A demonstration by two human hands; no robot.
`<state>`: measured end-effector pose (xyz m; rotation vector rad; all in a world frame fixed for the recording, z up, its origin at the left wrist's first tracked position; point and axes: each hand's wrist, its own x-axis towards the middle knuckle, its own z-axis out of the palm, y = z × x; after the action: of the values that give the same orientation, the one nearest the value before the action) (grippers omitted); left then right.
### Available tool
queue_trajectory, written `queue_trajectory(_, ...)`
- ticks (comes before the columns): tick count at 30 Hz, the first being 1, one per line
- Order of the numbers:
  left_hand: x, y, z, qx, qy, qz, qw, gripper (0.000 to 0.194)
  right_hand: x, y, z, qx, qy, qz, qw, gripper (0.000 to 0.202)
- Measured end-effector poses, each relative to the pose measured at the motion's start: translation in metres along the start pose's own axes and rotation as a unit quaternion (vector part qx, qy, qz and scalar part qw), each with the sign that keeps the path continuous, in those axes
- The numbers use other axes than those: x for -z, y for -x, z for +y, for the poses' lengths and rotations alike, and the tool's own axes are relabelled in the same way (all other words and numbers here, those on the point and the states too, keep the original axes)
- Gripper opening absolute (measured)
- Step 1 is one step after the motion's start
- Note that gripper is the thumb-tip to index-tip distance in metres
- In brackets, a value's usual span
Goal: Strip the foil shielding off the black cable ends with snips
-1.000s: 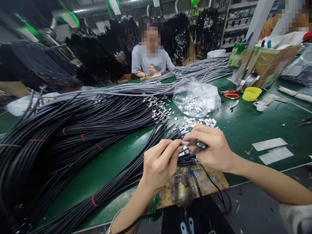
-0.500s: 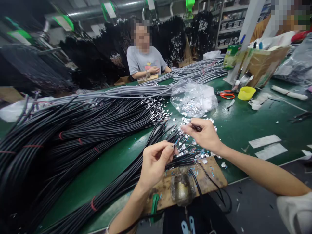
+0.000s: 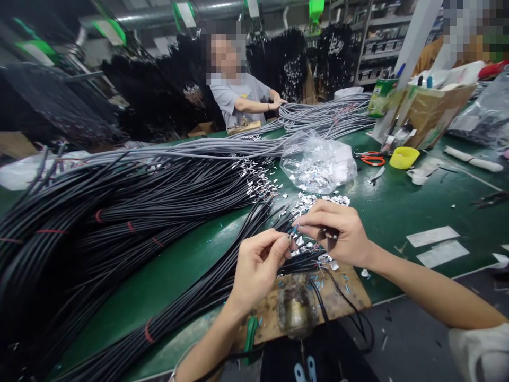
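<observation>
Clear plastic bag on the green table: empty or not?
Not empty. Silvery and blue scraps show through the crumpled bag. How full, I can't tell.

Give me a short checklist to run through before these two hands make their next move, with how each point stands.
1. Left hand grips the cable end: ok, pinched at the fingertips.
2. Right hand has the dark tool: ok, held within the fingers.
3. Blue wire shows between the hands: ok.
4. All the wires at that end are countable: cannot tell, fingers hide them.
5. Tabletop around the hands is free of foil scraps: not ok, many lie there.
6. Co-worker's hands are away from this work: ok, they are across the table by the grey cables.
</observation>
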<state>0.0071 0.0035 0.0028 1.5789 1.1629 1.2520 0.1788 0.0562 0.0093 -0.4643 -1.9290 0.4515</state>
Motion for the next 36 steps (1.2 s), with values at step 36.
queue_trajectory(36, 0.007, -0.009, -0.007, 0.126, 0.168, -0.011, 0.978, 0.035, 0.001, -0.001, -0.010, -0.046, 0.001, -0.012, 0.999, 0.012)
